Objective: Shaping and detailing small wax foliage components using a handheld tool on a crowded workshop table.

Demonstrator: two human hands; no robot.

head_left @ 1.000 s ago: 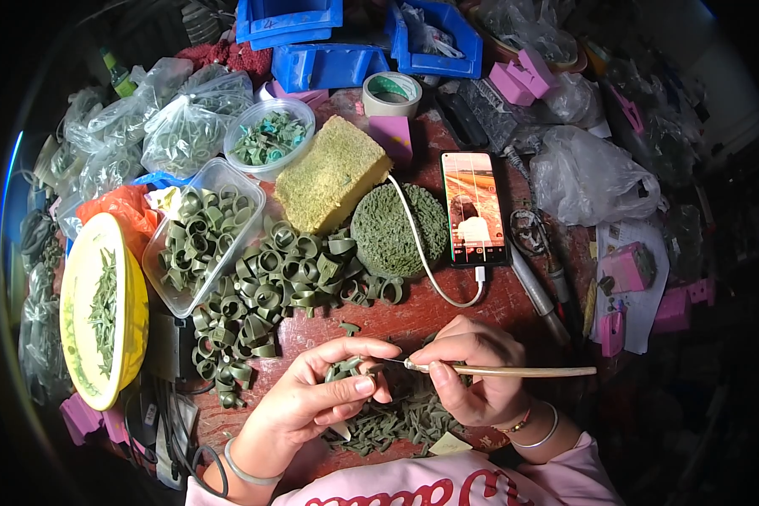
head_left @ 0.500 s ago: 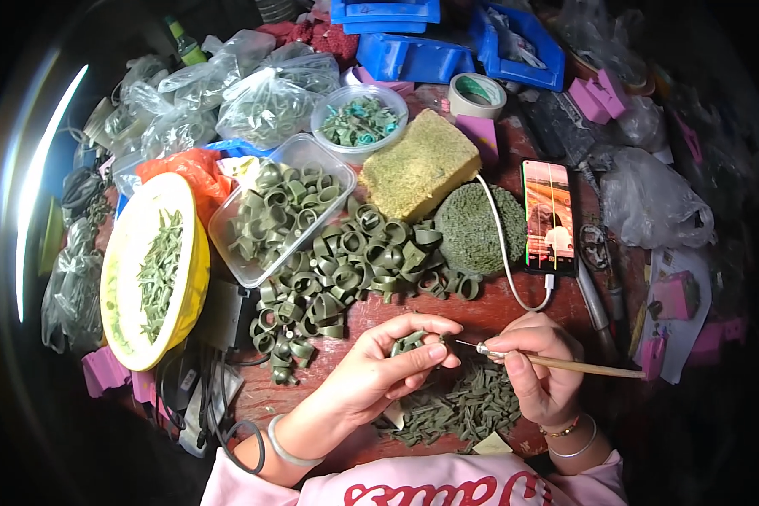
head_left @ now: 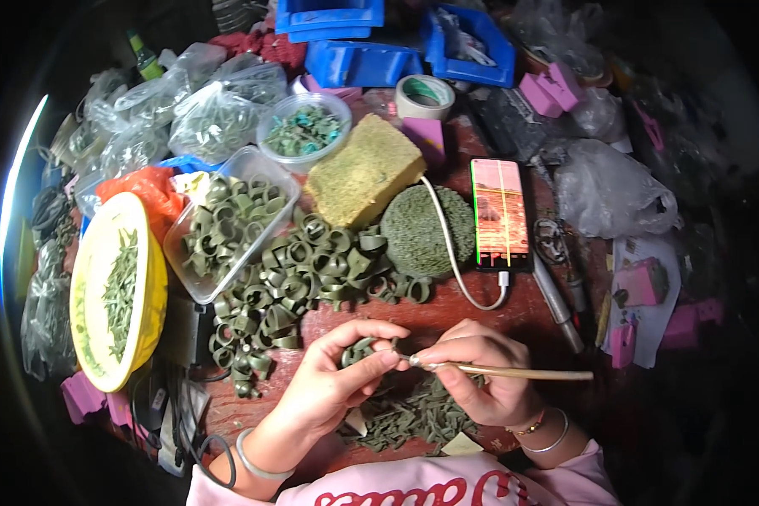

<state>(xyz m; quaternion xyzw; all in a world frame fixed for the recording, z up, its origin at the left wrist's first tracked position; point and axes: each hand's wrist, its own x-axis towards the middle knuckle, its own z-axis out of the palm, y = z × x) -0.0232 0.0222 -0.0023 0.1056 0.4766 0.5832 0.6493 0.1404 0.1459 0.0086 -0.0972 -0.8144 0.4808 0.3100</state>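
"What do the hands hold?"

"The left hand (head_left: pixel 332 371), below the round green pad (head_left: pixel 415 232) and left of it, pinches a small green piece (head_left: pixel 358 351). The right hand (head_left: pixel 486 398), below the pad and right of it, grips a thin stick tool (head_left: pixel 548 374). Its tip is by the left thumb. I can't tell if they touch."

"Where's the room?"

"Some red table (head_left: pixel 437 314) shows between the pad and the hands."

"And the edges?"

"Green rings (head_left: pixel 291 282) crowd the pad's left side. The phone (head_left: pixel 500 215) lies just beside its right edge."
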